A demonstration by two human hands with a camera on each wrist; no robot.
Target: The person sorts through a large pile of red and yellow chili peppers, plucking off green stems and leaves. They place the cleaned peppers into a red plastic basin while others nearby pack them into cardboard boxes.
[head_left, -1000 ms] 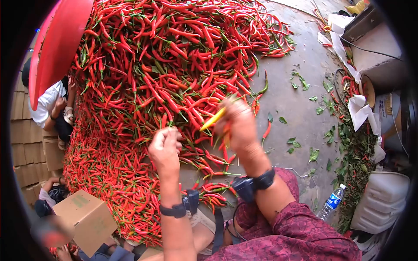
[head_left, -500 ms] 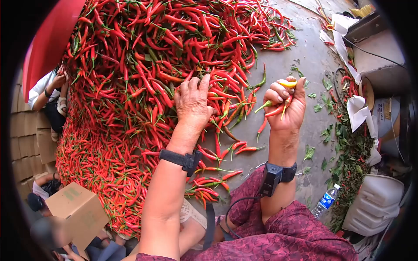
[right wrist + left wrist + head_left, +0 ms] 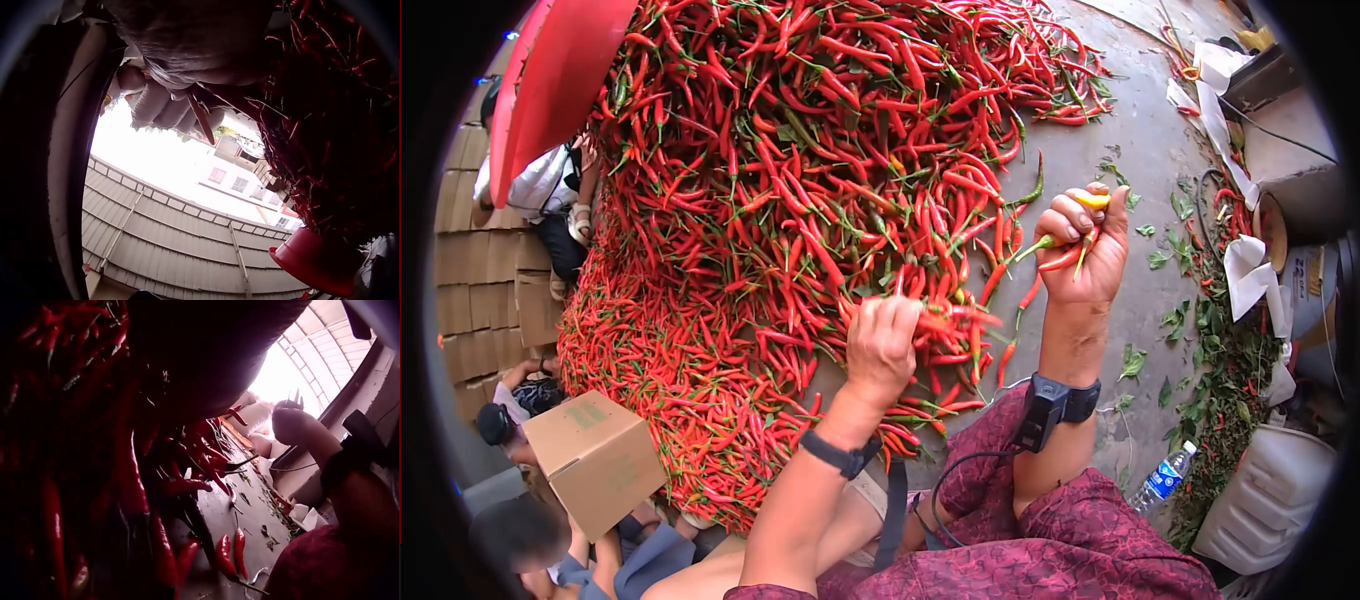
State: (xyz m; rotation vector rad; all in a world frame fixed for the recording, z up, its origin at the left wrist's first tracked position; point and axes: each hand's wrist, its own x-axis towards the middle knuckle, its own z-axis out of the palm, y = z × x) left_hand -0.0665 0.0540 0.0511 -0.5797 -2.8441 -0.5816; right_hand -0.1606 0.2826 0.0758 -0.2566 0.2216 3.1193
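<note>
A heap of red chili peppers (image 3: 740,190) with green stems covers the ground before me. At its near right edge, my left hand (image 3: 880,350) curls over, gripping some red chilies (image 3: 960,322) that stick out blurred past its fingertips. My right hand (image 3: 1104,268) is raised to the right of the heap, palm up, its fingers curled round a few chilies. Among these are a yellow chili (image 3: 1090,200) near the thumb and a red chili (image 3: 1058,261) across the palm. In the right wrist view, curled fingers (image 3: 169,111) show with a thin chili (image 3: 201,120) poking out.
A red basin (image 3: 560,95) overhangs the heap at upper left. Other people sit at the left, near a cardboard box (image 3: 595,460). Leaf litter (image 3: 1225,390), a water bottle (image 3: 1165,478) and a white plastic container (image 3: 1268,497) lie along the right side.
My left hand has left the heap's middle, drawn back toward me, and now grips red chilies. The right hand moved out to the right, then stayed raised with its chilies.
</note>
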